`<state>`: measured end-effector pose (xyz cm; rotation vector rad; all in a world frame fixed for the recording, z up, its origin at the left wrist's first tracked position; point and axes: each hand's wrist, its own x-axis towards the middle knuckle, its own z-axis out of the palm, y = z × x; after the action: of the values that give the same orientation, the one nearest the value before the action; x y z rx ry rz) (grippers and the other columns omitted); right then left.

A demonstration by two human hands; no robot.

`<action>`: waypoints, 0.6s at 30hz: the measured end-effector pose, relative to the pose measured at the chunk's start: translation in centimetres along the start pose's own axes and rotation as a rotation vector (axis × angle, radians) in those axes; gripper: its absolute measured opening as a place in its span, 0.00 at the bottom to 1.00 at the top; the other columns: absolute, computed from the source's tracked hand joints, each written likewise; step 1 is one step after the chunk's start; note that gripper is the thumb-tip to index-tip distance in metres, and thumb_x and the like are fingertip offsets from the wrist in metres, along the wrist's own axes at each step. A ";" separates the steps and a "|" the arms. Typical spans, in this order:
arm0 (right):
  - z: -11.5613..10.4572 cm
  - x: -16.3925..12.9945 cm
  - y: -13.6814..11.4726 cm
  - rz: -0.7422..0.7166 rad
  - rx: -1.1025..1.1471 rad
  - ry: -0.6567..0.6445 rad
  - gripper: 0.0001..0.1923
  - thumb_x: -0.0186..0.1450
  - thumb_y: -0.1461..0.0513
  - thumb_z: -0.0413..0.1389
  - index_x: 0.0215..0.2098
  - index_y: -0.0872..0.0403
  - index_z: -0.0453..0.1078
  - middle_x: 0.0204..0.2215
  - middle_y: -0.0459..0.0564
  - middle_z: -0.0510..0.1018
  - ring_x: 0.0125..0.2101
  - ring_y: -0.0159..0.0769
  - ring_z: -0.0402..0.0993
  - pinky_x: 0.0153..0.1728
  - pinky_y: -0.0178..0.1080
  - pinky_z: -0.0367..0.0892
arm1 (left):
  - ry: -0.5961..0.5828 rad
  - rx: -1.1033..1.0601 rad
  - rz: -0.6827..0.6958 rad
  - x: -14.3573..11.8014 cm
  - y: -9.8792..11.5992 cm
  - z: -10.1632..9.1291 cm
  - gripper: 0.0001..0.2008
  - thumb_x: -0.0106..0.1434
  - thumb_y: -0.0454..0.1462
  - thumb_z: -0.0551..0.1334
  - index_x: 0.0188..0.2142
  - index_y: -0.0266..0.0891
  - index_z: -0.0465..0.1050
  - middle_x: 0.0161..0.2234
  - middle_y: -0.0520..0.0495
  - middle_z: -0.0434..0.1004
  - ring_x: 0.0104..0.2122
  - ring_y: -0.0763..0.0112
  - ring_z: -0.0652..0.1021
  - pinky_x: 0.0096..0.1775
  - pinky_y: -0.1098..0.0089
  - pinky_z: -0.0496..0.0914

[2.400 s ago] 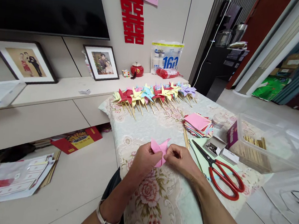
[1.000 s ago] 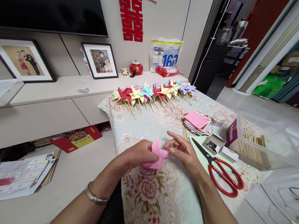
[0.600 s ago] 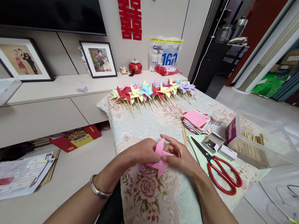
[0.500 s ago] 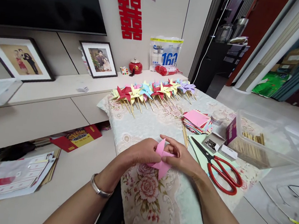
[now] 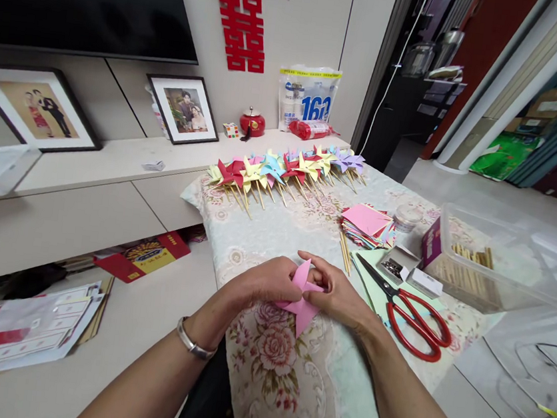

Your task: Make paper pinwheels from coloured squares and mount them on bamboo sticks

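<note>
A pink paper pinwheel (image 5: 304, 317) with pointed blades is held between both hands, just above the near part of the table. My left hand (image 5: 273, 281) grips it from the left, thumb near its centre. From the other side my right hand (image 5: 336, 293) pinches it, its thumb also close to the middle and its index finger reaching out behind an upper blade. The fingers behind the paper are partly hidden, and no stick shows on this pinwheel. To the right of my right hand lie wooden sticks (image 5: 344, 253) and red-handled scissors (image 5: 414, 316).
Finished pinwheels (image 5: 273, 167) on sticks line the table's far edge. At the right are a stack of coloured paper (image 5: 368, 220), a small box of metal fasteners (image 5: 394, 269) and a clear plastic bin (image 5: 471, 285) holding sticks. The floral tablecloth (image 5: 276, 356) covers the table.
The pinwheel and both hands stay nearly in place. My left wrist has shifted slightly, and the pinwheel is turned a little.
</note>
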<state>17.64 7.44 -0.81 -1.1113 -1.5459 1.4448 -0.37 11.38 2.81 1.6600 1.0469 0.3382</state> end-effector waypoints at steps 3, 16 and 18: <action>0.0 0.1 -0.2 0.010 0.013 0.026 0.42 0.53 0.70 0.55 0.67 0.56 0.59 0.24 0.37 0.65 0.24 0.27 0.59 0.25 0.33 0.53 | -0.048 -0.041 -0.017 0.1 -0.5 -0.2 0.04 0.43 0.31 0.61 0.21 0.38 0.74 0.18 0.54 0.67 0.18 0.75 0.61 0.20 0.72 0.50; -0.1 0.5 -0.9 -0.024 0.279 0.286 0.45 0.51 0.63 0.61 0.65 0.56 0.55 0.25 0.38 0.69 0.23 0.30 0.63 0.26 0.34 0.55 | 0.130 -0.763 0.072 -1.6 -0.8 1.6 0.18 0.57 0.49 0.67 0.36 0.35 0.77 0.33 0.45 0.79 0.31 0.70 0.76 0.37 0.69 0.71; -0.1 0.6 -0.7 -0.048 0.296 0.319 0.45 0.51 0.62 0.62 0.65 0.57 0.55 0.25 0.39 0.69 0.23 0.30 0.63 0.26 0.34 0.56 | 0.155 -0.844 0.074 -1.4 -0.8 3.2 0.18 0.54 0.46 0.71 0.38 0.34 0.77 0.30 0.46 0.80 0.29 0.71 0.76 0.35 0.70 0.71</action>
<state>17.46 8.05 -0.11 -1.0570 -1.0904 1.3365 0.59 8.27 1.36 0.9169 0.7856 0.8372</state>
